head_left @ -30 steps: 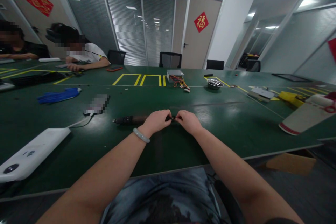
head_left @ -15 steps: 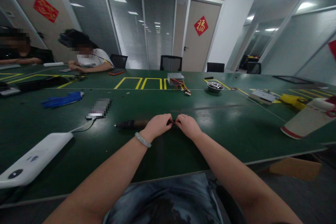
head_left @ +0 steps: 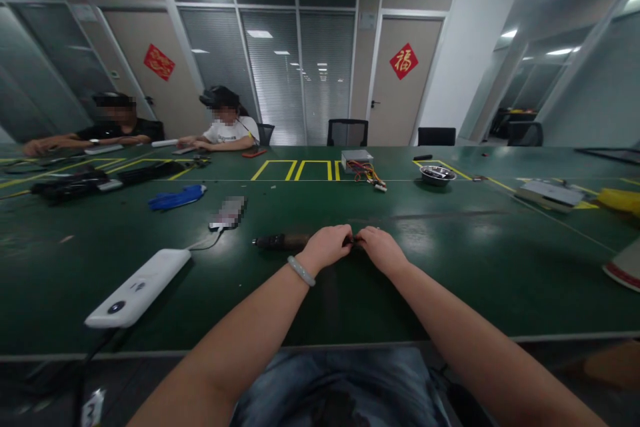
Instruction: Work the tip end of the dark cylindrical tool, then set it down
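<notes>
The dark tool (head_left: pixel 283 241) lies on the surface (head_left: pixel 365 307) leftward from the fingers (head_left: pixel 346 233), its long axis sideways and its tip pointing away from them, with the nearer left hand (head_left: pixel 327 247) narrow around its rear end, while what the right hand (head_left: pixel 384 250) grips just beside, I cannot tell.

We have open tabletop (head_left: pixel 500 267) right of our right hand (head_left: pixel 383 250), up to the red-banded container (head_left: pixel 627 260). Leftward, the dark tool (head_left: pixel 285 241), phone (head_left: pixel 227 213), cable (head_left: pixel 213 240) and white device (head_left: pixel 140 287) block us; farther off, the metal box (head_left: pixel 356 158) and bowl (head_left: pixel 437 177) do.
</notes>
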The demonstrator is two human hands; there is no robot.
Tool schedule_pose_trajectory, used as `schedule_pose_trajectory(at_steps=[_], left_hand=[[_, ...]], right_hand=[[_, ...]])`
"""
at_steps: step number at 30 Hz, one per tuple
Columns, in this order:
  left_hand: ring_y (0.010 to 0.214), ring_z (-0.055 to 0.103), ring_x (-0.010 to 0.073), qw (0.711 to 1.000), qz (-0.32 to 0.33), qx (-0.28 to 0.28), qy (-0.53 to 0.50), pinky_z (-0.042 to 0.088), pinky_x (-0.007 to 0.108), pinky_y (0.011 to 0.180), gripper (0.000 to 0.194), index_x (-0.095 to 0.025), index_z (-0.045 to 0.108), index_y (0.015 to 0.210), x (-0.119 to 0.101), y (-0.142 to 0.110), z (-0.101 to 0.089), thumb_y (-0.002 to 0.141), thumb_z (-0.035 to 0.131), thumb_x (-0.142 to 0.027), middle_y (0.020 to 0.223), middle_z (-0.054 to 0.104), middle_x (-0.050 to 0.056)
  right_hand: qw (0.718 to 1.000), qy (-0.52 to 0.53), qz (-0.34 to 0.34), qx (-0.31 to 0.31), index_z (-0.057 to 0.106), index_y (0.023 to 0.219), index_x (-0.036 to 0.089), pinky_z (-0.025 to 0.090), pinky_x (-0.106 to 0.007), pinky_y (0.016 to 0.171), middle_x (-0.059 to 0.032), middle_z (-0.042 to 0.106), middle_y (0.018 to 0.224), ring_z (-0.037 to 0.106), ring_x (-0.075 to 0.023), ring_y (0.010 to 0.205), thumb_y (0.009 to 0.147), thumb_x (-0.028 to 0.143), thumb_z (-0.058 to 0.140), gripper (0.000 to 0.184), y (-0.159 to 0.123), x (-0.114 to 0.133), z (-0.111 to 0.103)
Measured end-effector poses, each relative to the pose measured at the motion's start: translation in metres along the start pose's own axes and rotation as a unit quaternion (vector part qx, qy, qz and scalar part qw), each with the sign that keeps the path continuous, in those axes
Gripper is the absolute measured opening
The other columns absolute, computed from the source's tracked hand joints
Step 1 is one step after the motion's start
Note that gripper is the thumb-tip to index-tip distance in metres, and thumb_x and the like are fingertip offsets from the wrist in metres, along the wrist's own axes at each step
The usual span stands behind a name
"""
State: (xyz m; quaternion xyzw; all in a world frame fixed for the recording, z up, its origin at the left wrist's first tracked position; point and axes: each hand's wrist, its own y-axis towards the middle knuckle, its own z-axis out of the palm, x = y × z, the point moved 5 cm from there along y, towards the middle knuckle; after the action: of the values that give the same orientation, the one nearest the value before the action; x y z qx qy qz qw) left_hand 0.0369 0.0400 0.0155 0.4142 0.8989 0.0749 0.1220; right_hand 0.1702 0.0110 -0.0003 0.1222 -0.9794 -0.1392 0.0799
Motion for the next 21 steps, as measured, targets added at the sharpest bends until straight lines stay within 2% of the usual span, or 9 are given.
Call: schedule_pose_trajectory(at_steps=[7,12,17,21], left_hand=[[0.091,0.064,0.0197,1.0,-0.001,0.005,-0.001,0.049,0.031,0.079,0.014,-0.022,0.056,0.099,0.0002,0.0,0.0001,0.087,0.056,-0.029,0.1,0.065,0.003],[0.091,0.064,0.0204,1.0,0.003,0.0,-0.001,0.049,0.031,0.079,0.014,-0.022,0.056,0.101,0.0022,0.0003,0.0013,0.088,0.055,-0.029,0.098,0.066,0.003],[0.094,0.064,0.021,1.0,0.004,-0.003,0.001,0.048,0.032,0.083,0.018,-0.022,0.055,0.104,0.0023,0.0001,0.001,0.087,0.055,-0.029,0.101,0.066,0.005],[0.094,0.064,0.0216,1.0,0.004,-0.001,0.003,0.049,0.032,0.081,0.019,-0.021,0.055,0.104,0.0019,0.0001,0.0013,0.088,0.055,-0.031,0.102,0.065,0.006]], right_hand=[[1.0,-0.015,-0.012,0.002,0.071,0.096,0.022,0.041,-0.028,0.089,-0.0047,0.065,0.099,0.062,-0.0172,0.091,0.093,0.023,0.051,0.02,-0.0006,0.0026,-0.0049],[1.0,-0.018,-0.006,0.0,0.071,0.095,0.023,0.043,-0.026,0.084,-0.0037,0.065,0.105,0.062,-0.0157,0.089,0.092,0.022,0.051,0.021,-0.0005,0.0025,-0.007],[1.0,0.0,0.006,0.006,0.069,0.097,0.025,0.042,-0.027,0.089,-0.0012,0.064,0.119,0.062,-0.0157,0.101,0.092,0.019,0.049,0.021,0.001,0.0013,-0.0031],[1.0,-0.014,0.013,0.015,0.065,0.1,0.024,0.043,-0.029,0.086,-0.0027,0.07,0.102,0.064,-0.0183,0.094,0.09,0.016,0.05,0.02,0.0032,-0.0016,0.0024]])
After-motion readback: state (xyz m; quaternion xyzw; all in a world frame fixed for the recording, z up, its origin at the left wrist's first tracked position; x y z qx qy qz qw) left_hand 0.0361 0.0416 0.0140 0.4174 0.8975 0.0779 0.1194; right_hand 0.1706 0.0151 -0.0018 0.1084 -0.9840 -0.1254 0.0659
